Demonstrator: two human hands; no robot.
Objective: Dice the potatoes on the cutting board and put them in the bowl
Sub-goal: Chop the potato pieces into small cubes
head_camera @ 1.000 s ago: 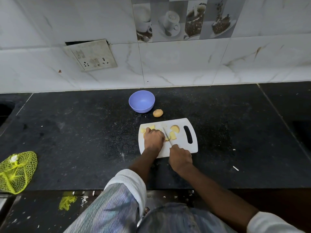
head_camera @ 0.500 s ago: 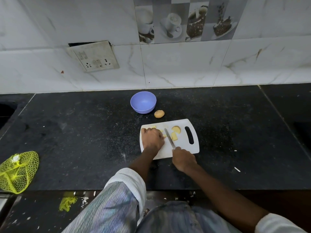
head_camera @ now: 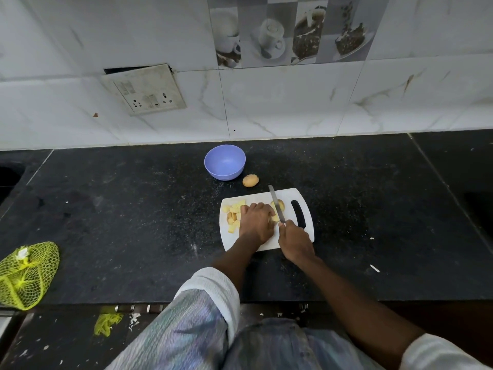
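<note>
A white cutting board (head_camera: 293,194) lies on the black counter. Several yellow potato cubes (head_camera: 234,212) sit on its left part. My left hand (head_camera: 256,220) presses down on a potato piece at the board's middle; most of that piece is hidden under the fingers. My right hand (head_camera: 294,240) grips a knife (head_camera: 276,204), whose blade points away from me just right of my left hand and crosses a potato half (head_camera: 280,205). An empty blue bowl (head_camera: 225,162) stands behind the board. A whole potato (head_camera: 250,180) lies between bowl and board.
A yellow net bag (head_camera: 25,275) lies at the counter's front left edge. A tiled wall with a socket plate (head_camera: 145,89) rises behind the counter. A dark sink opening (head_camera: 8,174) is at the far left. Small white scraps (head_camera: 374,268) lie right of the board.
The knife blade has shifted right and further away across the board, now beside the potato half. My left hand moved slightly right, uncovering more cut cubes on the left.
</note>
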